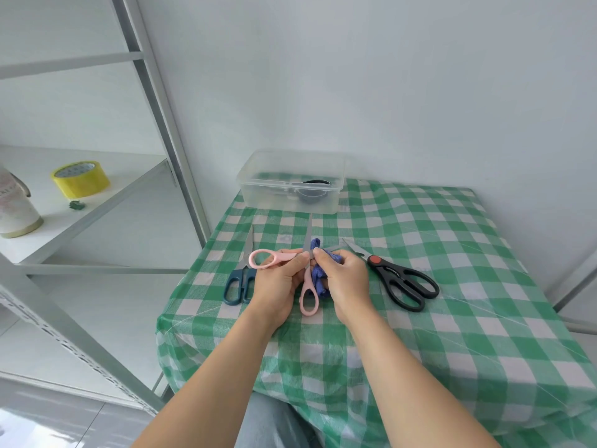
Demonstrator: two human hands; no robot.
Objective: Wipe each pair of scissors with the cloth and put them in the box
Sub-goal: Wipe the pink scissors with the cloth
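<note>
My left hand (277, 279) grips the pink scissors (307, 295) near the pivot; their blades are spread apart, one pink loop up at the left, the other hanging low. My right hand (345, 282) pinches a blue cloth (318, 276) against a blade at the pivot. Dark blue scissors (239, 282) lie on the table just left of my left hand. Black kitchen scissors (403, 282) with a red pivot lie to the right. A clear plastic box (258, 192) stands at the table's far edge with a dark pair of scissors inside.
The table carries a green-and-white checked cover (452, 318) and meets the wall behind and to the right. A metal shelf (97, 202) at the left holds a yellow tape roll (80, 179) and a white cup (16, 211).
</note>
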